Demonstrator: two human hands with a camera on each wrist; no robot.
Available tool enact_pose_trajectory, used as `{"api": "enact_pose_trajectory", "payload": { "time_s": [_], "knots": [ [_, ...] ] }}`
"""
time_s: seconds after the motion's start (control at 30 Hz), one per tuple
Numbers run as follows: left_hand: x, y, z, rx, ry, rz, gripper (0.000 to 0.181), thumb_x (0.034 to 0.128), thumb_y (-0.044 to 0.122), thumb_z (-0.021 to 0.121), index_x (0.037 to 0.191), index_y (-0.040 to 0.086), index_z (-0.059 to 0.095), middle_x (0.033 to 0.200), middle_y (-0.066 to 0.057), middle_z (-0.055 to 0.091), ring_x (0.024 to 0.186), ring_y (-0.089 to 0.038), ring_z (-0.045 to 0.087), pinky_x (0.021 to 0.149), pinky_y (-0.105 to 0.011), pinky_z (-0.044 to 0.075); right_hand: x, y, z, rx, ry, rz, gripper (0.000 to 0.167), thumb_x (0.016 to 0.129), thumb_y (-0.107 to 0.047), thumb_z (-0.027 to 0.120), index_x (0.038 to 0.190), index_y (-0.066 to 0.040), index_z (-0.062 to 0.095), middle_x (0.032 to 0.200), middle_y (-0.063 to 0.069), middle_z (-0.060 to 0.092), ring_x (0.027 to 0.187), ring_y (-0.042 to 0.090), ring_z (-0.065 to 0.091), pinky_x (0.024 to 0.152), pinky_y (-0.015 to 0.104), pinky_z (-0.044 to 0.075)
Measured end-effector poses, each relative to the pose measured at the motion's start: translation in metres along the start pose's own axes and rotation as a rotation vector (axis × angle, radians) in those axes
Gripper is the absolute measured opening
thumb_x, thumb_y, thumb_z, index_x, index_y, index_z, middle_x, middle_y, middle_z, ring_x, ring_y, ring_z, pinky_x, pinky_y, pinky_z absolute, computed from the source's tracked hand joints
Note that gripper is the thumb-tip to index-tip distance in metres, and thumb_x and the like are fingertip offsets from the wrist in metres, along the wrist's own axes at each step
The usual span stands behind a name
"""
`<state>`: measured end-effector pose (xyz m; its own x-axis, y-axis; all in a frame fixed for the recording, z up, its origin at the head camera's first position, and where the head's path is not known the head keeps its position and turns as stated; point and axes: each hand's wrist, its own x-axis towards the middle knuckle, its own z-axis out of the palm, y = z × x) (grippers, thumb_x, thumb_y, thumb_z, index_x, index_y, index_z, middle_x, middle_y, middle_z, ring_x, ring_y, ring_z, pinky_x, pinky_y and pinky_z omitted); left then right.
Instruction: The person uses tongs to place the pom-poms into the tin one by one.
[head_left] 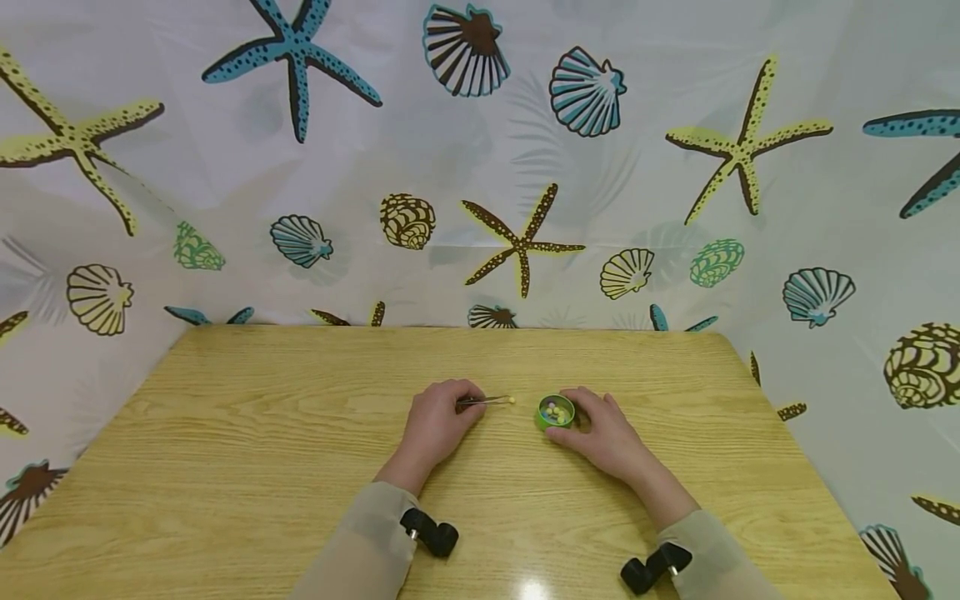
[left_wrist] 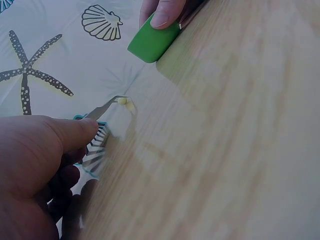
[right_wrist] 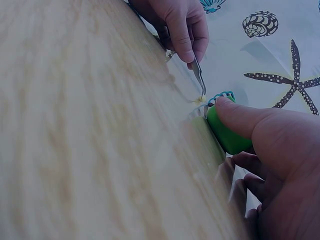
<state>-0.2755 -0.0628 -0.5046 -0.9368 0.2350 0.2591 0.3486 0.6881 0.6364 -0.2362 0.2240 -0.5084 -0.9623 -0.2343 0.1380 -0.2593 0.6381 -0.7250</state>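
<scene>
My left hand (head_left: 441, 419) pinches a pair of metal tweezers (head_left: 486, 401) between thumb and fingers. At the tweezers' bent tips is a small pale yellow bead (left_wrist: 122, 101), just above or at the table surface; I cannot tell which. To the right, a small round green container (head_left: 555, 422) stands on the table with several yellow and other pastel beads (head_left: 556, 412) inside. My right hand (head_left: 606, 436) grips this container from its right side, thumb at the near wall and fingers at the far one. A short gap separates the bead from the container.
The wooden table (head_left: 262, 433) spreads around both hands. Behind it and along its sides hangs a white cloth (head_left: 345, 175) printed with starfish and shells. Each forearm carries a black wrist mount (head_left: 430, 533).
</scene>
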Motion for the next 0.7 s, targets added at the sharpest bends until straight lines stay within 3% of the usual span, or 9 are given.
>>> {"api": "enact_pose_trajectory", "payload": {
  "time_s": [0.7],
  "knots": [
    [-0.0011, -0.0006, -0.0006, 0.015, 0.016, 0.043, 0.005, 0.1019, 0.017, 0.083, 0.107, 0.015, 0.083, 0.105, 0.0, 0.079, 0.103, -0.029, 0.07, 0.101, -0.058, 0.05, -0.0014, -0.0026, -0.0006, 0.007, -0.002, 0.002, 0.059, 0.101, -0.035, 0.084, 0.15, -0.008, 0.064, 0.143, 0.009, 0.068, 0.147, 0.036, 0.055, 0.133, 0.061, 0.003]
  ]
}}
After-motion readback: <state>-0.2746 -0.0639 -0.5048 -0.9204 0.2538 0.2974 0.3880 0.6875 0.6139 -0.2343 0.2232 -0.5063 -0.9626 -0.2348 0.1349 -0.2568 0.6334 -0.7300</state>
